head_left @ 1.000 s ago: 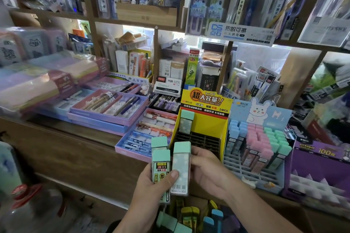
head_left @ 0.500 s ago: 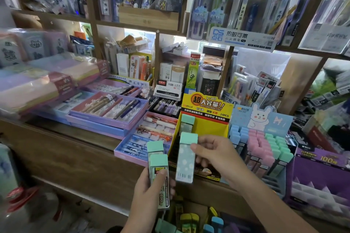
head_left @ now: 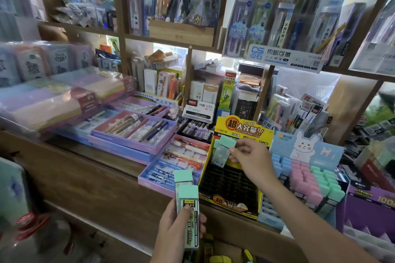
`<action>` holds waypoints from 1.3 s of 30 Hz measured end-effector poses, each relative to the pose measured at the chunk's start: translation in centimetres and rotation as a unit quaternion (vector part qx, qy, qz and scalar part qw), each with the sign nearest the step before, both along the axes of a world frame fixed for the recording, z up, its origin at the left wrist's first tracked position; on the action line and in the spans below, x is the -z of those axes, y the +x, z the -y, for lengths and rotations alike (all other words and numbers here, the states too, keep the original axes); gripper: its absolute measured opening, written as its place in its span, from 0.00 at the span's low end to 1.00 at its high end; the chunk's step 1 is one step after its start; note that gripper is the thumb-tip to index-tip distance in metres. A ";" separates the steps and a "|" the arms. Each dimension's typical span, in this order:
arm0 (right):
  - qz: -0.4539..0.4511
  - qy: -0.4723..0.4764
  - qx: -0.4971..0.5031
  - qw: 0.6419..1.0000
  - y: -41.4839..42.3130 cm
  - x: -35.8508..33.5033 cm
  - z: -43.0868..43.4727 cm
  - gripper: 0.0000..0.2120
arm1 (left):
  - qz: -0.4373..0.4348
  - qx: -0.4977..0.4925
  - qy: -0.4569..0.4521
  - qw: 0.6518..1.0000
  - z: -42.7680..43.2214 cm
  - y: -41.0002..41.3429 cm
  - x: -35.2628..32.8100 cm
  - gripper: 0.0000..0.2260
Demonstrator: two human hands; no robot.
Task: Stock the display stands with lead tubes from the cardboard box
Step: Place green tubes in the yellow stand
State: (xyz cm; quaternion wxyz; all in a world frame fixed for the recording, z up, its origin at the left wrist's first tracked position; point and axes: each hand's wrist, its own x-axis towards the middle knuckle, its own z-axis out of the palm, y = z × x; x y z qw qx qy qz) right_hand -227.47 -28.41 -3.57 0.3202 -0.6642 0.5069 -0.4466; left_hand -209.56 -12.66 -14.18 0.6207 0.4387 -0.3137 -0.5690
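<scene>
My right hand (head_left: 250,156) pinches a mint-green lead tube (head_left: 222,151) over the back left corner of the yellow display stand (head_left: 243,132), whose black slotted tray (head_left: 228,183) shows open slots. Another mint tube stands partly hidden just behind the held one. My left hand (head_left: 177,224) grips two mint-capped lead tubes (head_left: 188,209) upright, below and left of the stand. The cardboard box (head_left: 222,252) with more tubes shows at the bottom edge.
A blue rabbit display stand (head_left: 307,149) with blue, pink and green tubes sits right of the yellow one. Purple pen trays (head_left: 132,130) lie to the left on the wooden shelf (head_left: 102,177). A purple box (head_left: 369,209) stands at far right.
My right hand has carried its mint tube up and forward, away from the left hand, to the back left of the yellow stand. The left hand stays low with two tubes.
</scene>
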 end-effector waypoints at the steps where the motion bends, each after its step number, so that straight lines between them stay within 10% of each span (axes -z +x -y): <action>1: -0.004 -0.001 -0.002 1.000 0.2 0.1 0.0 0.05 | 0.002 -0.001 0.002 1.000 0.0 0.0 0.0 0.10; 29: -0.108 0.005 0.057 0.992 1.1 1.6 -1.5 0.07 | 0.024 -0.012 -0.005 1.000 -0.6 -0.8 -1.2 0.15; 39: -0.063 0.138 -0.217 0.964 1.3 1.8 -7.2 0.09 | 0.049 -0.002 -0.028 0.998 -0.3 -1.0 -1.1 0.16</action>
